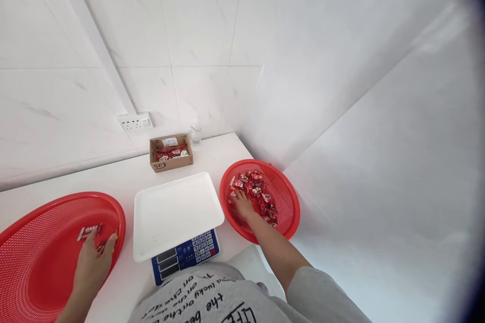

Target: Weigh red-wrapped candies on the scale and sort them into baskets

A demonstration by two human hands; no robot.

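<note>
Over the right side of the left red basket (41, 214), my left hand (93, 267) is closed around a few small red wrapped snack packets (90, 231); its thumb and fingers partly cover them. My right hand (242, 207) reaches down into the right red basket (290, 189). Its fingers are spread and touch the pile of red snack packets (257, 189) there, and the fingertips are partly lost among the wrappers. Between the two baskets stands a digital scale (185, 255) with a white tray (176, 212) on top.
Against the wall, a cardboard box (174, 163) holds more red packets, and a clear plastic cup or container (195, 135) stands beside it. A white table (215, 156) carries everything. A wall socket (134, 121) is behind, and a pale wall rises on the right.
</note>
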